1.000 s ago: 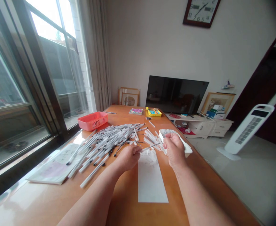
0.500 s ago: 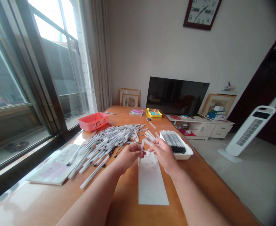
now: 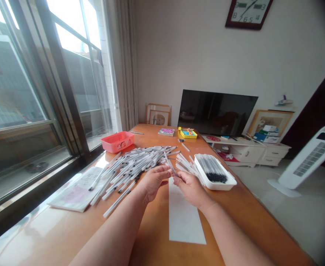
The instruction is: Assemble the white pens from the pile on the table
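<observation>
Between my two hands, over a white paper strip (image 3: pixel 186 218), a slim whitish pen (image 3: pixel 170 163) slants up and away. My right hand (image 3: pixel 188 186) pinches its near end between thumb and fingers. My left hand (image 3: pixel 157 181) has its fingertips closed at the pen's side. Fingers partly hide the pen's lower end. Beyond my left hand spreads a loose heap of pens (image 3: pixel 137 160), clear-bodied with black ends. Past my right hand lie several pale tubes (image 3: pixel 185 162), beside a white tray (image 3: pixel 222 186) of pens in rows, their black ends toward me.
A pink-red basket (image 3: pixel 118 144) stands behind the heap at left. Some pens overlap a paper booklet (image 3: pixel 74 195). Farther back on the wooden table (image 3: pixel 151 236) are a colourful book (image 3: pixel 166 132) and a yellow box (image 3: pixel 188 134). The table's right edge drops to the floor.
The pen has gone from upright in my left hand to slanting between both hands. My right hand has moved off the pale tubes to the pen. The view has shifted slightly left.
</observation>
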The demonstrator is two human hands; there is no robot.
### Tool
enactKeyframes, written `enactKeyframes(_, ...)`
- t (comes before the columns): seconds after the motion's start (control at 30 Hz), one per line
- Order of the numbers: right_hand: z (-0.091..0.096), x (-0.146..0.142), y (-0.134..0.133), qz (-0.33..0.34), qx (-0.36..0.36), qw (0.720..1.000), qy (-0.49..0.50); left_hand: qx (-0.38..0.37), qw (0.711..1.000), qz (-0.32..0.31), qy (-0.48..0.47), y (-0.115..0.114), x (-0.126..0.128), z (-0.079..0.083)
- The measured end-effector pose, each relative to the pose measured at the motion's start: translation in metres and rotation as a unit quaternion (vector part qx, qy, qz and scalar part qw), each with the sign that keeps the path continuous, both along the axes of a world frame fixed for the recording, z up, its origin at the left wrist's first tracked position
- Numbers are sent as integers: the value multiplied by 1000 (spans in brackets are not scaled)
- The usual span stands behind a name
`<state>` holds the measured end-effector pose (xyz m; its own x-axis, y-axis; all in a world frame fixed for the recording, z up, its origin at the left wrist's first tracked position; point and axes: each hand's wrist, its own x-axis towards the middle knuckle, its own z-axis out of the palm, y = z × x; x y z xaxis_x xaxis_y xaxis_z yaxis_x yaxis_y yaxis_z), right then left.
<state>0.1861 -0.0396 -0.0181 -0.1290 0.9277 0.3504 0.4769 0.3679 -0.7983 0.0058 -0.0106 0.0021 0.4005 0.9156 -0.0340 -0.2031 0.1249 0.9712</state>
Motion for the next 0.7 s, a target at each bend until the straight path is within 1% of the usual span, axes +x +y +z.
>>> enactKeyframes(0.07, -2, 7, 2, -19, 1, 999, -37, 24, 997, 55, 50, 2, -10, 8)
enactKeyframes(0.13, -4, 12, 4, -36, 1, 998, -57, 52, 985, 130, 103, 7, -22, 15)
enactKeyframes(0.2, -6, 15, 5, -51, 6, 996, -68, 74, 967, 204, 130, 15, -36, 19)
enactKeyframes(0.3, -8, 17, 5, -53, 16, 996, -70, 119, 931, 291, 185, 26, -56, 17)
enactKeyframes(0.37, -8, 17, 5, -47, 18, 997, -66, 135, 909, 290, 267, 31, -65, 12)
enactKeyframes(0.43, -9, 18, 5, -47, 18, 997, -64, 151, 880, 257, 370, 33, -70, 7)
enactKeyframes(0.5, -8, 18, 5, -49, 20, 997, -62, 167, 848, 210, 456, 31, -70, 3)
enactKeyframes(0.57, -7, 18, 4, -50, 21, 997, -56, 178, 821, 176, 513, 28, -67, 1)
enactKeyframes(0.7, -5, 18, 4, -48, 20, 997, -51, 202, 762, 146, 598, 23, -61, -3)
